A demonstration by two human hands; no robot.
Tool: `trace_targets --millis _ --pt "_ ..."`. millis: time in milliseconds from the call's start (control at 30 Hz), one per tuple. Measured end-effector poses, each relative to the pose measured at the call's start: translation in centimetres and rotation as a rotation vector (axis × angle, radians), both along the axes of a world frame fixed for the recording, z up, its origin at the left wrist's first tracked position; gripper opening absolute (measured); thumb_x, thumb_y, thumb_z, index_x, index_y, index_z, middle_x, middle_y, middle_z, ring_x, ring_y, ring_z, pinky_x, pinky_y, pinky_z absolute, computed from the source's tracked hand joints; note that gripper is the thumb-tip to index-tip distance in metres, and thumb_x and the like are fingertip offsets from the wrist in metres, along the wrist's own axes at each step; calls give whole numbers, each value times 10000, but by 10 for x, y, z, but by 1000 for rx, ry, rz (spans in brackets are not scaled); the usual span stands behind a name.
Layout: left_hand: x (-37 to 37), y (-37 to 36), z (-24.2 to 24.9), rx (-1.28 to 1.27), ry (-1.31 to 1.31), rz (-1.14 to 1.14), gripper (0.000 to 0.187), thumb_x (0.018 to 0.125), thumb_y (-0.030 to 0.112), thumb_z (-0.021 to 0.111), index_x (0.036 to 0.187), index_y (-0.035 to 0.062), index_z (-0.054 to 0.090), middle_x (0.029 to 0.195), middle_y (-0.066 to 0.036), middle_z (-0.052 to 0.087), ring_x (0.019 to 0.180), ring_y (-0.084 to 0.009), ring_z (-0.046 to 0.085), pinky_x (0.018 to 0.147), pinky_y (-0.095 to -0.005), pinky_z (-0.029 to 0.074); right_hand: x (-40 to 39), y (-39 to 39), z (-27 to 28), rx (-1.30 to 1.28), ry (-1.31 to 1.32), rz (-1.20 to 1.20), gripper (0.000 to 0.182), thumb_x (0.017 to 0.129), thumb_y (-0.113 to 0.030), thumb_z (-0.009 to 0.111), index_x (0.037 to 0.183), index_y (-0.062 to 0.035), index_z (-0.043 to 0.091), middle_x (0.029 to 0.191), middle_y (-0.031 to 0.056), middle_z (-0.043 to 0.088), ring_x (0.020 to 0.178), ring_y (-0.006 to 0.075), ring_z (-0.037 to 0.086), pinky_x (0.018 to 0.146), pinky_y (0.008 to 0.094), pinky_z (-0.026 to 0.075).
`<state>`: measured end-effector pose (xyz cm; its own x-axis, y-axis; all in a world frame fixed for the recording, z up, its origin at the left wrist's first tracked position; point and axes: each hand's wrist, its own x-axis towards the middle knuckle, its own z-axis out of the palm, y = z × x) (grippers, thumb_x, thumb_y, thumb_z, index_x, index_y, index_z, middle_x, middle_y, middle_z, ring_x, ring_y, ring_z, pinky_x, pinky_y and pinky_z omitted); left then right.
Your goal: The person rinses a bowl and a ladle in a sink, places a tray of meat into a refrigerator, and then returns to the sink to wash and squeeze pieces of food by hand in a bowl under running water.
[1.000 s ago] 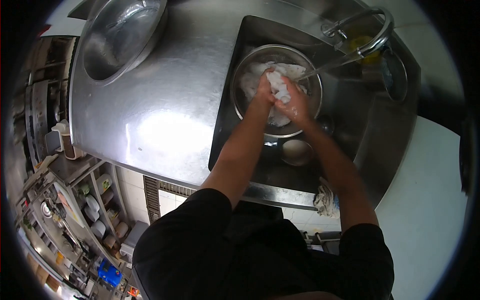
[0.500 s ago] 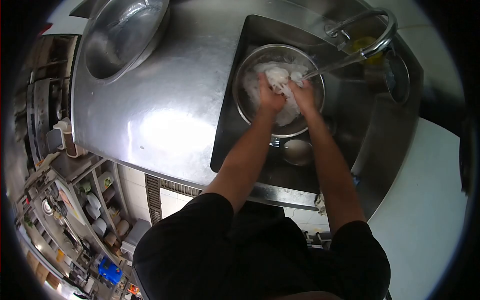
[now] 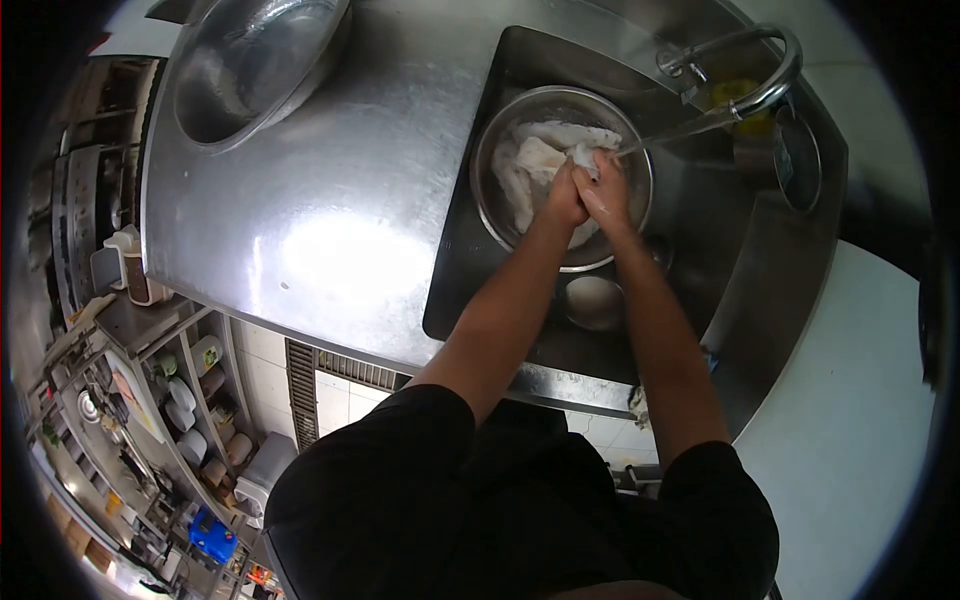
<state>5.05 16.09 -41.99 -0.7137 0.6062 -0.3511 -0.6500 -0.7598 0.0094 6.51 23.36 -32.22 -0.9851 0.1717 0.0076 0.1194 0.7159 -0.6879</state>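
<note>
A round metal bowl (image 3: 478, 190) sits in the sink, holding soft, pale white material (image 3: 541, 157) whose kind I cannot tell. Over the bowl, my left hand (image 3: 567, 196) is pressed up against my right hand (image 3: 608, 192), both with curled fingers. Between them a white, limp piece (image 3: 586, 158) pokes out at the fingertips. A stream of water (image 3: 680, 129) from the faucet (image 3: 775, 85) falls at an angle right by my right fingers. Part of the bowl's near side is hidden by my wrists.
The dark sink (image 3: 690, 230) surrounds the bowl, with a small round vessel (image 3: 594, 302) below it. A mesh strainer (image 3: 797, 160) leans at the right. On the steel counter (image 3: 380, 170) stands a large metal basin (image 3: 250, 75). Shelves with dishes (image 3: 180, 400) are at lower left.
My hands have come together from either side of the white material, and closed on a smaller piece near the water stream. My left hand moved right.
</note>
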Motion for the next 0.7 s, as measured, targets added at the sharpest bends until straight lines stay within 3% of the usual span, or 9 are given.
trace_targets --millis 100,133,233,333,433,533,600,700 --pt "9 3 -5 -327 -93 4 552 1060 496 385 1296 43 594 1161 -171 662 1065 -322 645 937 -448 540 0 -15 -3 -138 48 -204 445 829 -292 673 1161 5 661 1189 254 656 1140 419 608 987 449 476" --pt "9 5 -3 -293 -138 42 533 1046 499 421 1277 51 594 1159 -149 656 1064 -293 638 938 -423 529 0 -18 -4 -209 95 -272 467 837 -313 668 1171 14 660 1214 261 651 1163 425 597 1005 445 470" --pt "3 5 37 -260 -216 113 492 1017 501 498 1234 71 599 1134 -97 647 1044 -237 625 931 -373 509 -7 -12 -12 -14 -124 -289 566 854 -402 639 1226 25 647 1266 272 633 1220 423 572 1053 448 449" --pt "4 10 20 -346 -173 138 503 1017 513 503 1229 68 606 1103 -88 652 1011 -242 627 906 -373 516 -18 -2 -15 341 -271 -210 669 862 -542 589 1272 -15 640 1321 305 590 1269 404 553 1061 450 441" --pt "3 14 6 -475 -140 129 597 1007 566 493 1244 28 602 1138 -111 656 1020 -243 630 880 -372 520 -23 -16 22 284 -447 -282 676 848 -553 595 1257 -16 646 1261 308 625 1211 415 597 1033 466 464" --pt "1 -1 39 -715 -128 27 698 989 603 497 1249 -37 591 1165 -143 660 1007 -249 644 848 -381 528 -23 -17 13 182 -343 -301 675 830 -524 627 1273 -14 640 1175 305 664 1122 435 642 986 479 495" --pt "1 -5 12 -774 -48 -51 738 979 603 505 1241 -81 586 1175 -165 662 991 -257 655 831 -390 534 -20 -18 13 140 -332 -286 622 827 -490 655 1227 -14 653 1157 277 678 1104 441 644 962 490 501" --pt "-1 2 -13 -805 -77 67 691 974 535 524 1201 -115 587 1146 -177 667 964 -271 662 817 -407 538 -16 -16 7 156 -271 -250 564 825 -454 678 1189 -23 666 1125 261 689 1075 441 652 930 500 511"
